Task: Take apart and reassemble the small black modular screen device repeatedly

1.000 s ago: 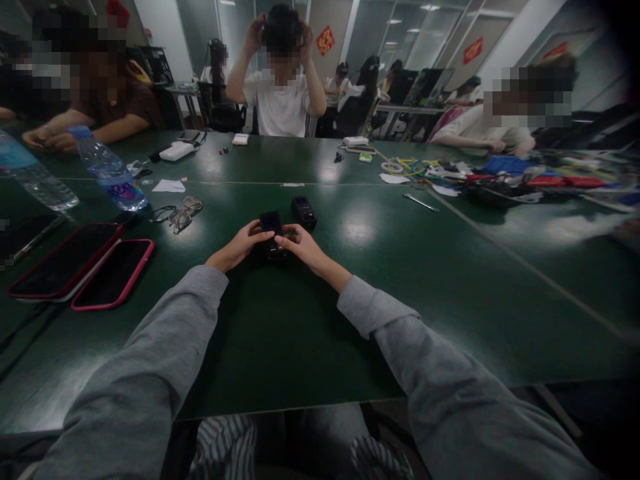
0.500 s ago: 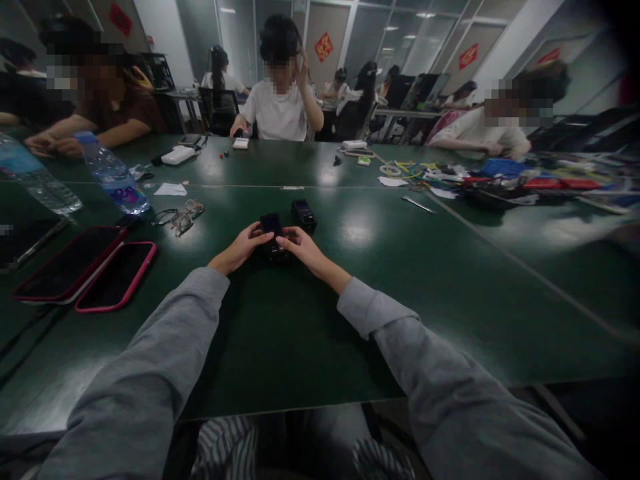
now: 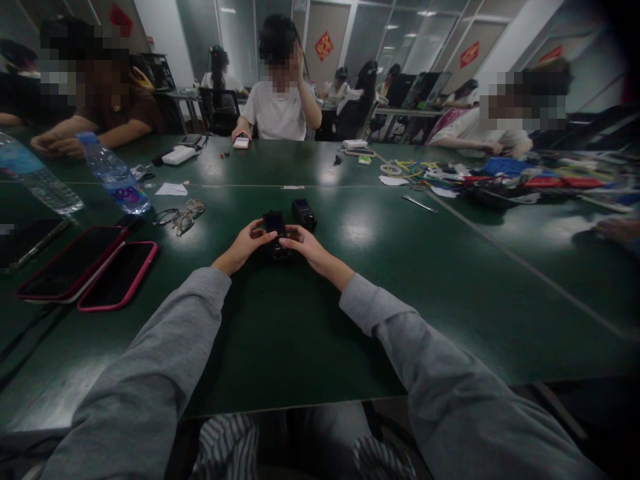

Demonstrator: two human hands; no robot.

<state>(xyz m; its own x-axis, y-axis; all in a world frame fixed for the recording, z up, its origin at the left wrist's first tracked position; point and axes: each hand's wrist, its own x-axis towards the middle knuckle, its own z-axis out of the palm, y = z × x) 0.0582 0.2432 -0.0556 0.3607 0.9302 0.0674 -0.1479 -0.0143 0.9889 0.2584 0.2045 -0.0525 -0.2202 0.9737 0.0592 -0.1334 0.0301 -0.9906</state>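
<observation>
Both hands, left hand and right hand, pinch a small black device mid-table (a second black device sits just beyond), and a loose fingertip grip could probably let it drop onto the table.

two pink-cased phones, glasses and water bottles lie on the green table
</observation>
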